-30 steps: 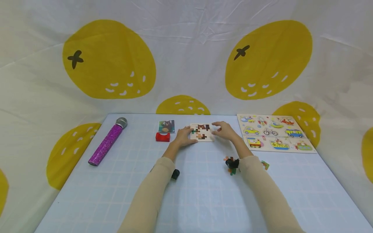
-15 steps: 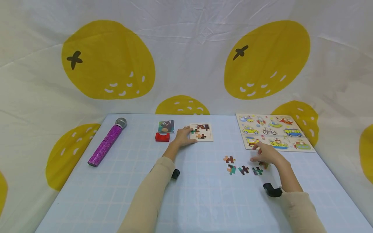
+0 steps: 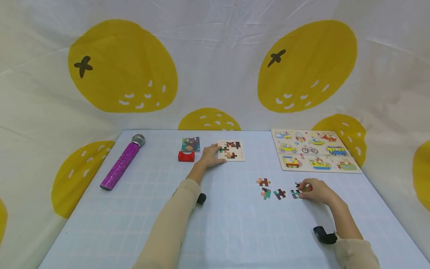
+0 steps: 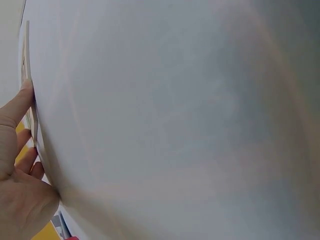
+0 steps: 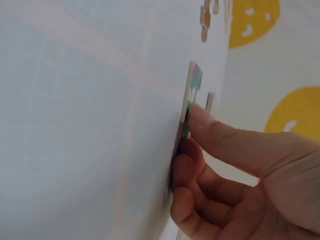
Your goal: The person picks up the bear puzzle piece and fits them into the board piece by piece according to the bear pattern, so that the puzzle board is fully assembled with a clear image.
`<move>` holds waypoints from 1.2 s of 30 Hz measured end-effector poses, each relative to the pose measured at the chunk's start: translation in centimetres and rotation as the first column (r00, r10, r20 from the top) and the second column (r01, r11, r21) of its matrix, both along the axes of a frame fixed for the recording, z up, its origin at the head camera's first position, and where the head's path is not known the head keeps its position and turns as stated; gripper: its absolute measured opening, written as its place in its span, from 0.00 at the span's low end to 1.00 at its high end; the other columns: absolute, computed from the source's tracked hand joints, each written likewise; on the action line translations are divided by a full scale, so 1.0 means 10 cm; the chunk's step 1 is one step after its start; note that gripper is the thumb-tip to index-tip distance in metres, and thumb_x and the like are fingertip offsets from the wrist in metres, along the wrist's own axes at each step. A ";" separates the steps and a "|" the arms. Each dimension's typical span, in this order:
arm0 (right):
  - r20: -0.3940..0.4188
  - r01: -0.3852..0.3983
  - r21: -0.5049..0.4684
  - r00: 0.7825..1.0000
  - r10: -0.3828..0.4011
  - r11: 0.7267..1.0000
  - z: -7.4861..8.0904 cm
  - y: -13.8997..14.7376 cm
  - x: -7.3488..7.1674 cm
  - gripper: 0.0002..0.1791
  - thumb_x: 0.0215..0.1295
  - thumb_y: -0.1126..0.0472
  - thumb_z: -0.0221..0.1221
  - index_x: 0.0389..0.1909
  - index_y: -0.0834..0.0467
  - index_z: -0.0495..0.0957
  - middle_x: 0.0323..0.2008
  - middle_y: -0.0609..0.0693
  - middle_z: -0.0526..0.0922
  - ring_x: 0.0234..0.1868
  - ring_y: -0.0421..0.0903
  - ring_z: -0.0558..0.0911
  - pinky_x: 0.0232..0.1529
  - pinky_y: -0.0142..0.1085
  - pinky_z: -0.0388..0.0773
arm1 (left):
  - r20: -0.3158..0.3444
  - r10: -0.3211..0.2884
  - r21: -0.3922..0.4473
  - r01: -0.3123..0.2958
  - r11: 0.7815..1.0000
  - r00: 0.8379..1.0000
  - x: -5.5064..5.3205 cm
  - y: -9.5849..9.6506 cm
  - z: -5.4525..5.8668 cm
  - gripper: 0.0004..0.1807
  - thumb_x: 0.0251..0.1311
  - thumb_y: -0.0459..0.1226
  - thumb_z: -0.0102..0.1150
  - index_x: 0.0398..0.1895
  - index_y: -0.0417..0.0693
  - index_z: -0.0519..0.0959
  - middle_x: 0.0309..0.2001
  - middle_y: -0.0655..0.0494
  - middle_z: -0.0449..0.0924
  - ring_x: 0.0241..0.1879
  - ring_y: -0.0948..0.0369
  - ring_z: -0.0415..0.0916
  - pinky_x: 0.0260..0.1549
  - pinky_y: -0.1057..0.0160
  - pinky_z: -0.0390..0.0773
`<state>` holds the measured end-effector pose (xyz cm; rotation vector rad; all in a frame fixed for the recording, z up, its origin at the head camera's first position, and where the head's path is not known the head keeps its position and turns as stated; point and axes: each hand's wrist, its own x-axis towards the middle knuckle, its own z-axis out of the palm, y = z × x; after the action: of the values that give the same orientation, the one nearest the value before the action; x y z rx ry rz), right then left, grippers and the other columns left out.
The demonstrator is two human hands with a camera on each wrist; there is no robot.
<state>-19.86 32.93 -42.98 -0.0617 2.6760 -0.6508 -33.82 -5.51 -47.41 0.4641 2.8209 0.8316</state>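
My left hand [image 3: 210,156] holds the left front corner of a small pale jigsaw board [image 3: 240,156]. In the left wrist view, its thumb [image 4: 24,97] lies against the board's edge, with the fingers round the adjoining side. Several bear-picture pieces sit in the board. Farther right and nearer, my right hand [image 3: 318,191] pinches a jigsaw piece [image 3: 306,188] just above the table, partly hidden by the fingers. A teal piece [image 5: 193,90] lies by the right thumb tip. Left of that hand lie several loose pieces, among them a brown one [image 3: 280,194] and an orange-brown one [image 3: 263,182].
A bear picture card [image 3: 190,144] and a red block [image 3: 186,156] lie left of the board. Beyond them is a glittery purple microphone [image 3: 121,164]. A wooden vehicle puzzle [image 3: 312,152] occupies the back right. A patterned cloth [image 3: 215,56] hangs behind the table.
My right hand has moved from beside the jigsaw board rightward and nearer, down to the loose pieces, and its fingers have closed on one. My left hand has stayed at the board.
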 end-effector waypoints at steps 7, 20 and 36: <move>-0.035 -0.013 -0.019 0.999 0.012 1.000 -0.05 -0.06 0.05 0.20 0.51 0.52 0.69 0.34 0.62 0.75 0.24 0.50 0.70 0.28 0.46 0.68 0.27 0.36 0.64 | 0.009 0.000 0.001 0.000 1.000 1.000 0.00 0.00 -0.01 0.37 0.56 0.47 0.63 0.67 0.43 0.64 0.71 0.45 0.56 0.71 0.49 0.49 0.69 0.46 0.42; -0.052 0.000 0.000 0.999 0.000 1.000 0.03 -0.12 0.02 0.19 0.46 0.56 0.72 0.28 0.61 0.72 0.25 0.50 0.72 0.30 0.47 0.70 0.30 0.37 0.68 | 0.009 -0.006 0.017 0.006 1.000 1.000 -0.02 0.00 -0.07 0.38 0.56 0.48 0.64 0.68 0.43 0.64 0.71 0.45 0.55 0.71 0.49 0.48 0.69 0.46 0.42; -0.063 -0.137 -0.281 0.990 0.124 0.950 0.17 -0.03 -0.06 0.10 0.59 0.61 0.63 0.35 0.64 0.78 0.27 0.51 0.79 0.29 0.44 0.73 0.30 0.30 0.72 | -0.005 -0.003 0.013 0.003 1.000 1.000 -0.02 0.00 -0.05 0.38 0.55 0.47 0.65 0.67 0.43 0.65 0.71 0.45 0.56 0.71 0.49 0.49 0.69 0.45 0.43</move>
<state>-20.44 32.68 -41.29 -0.3315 2.5722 -0.9961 -34.01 -5.50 -47.88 0.4727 2.8203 0.8505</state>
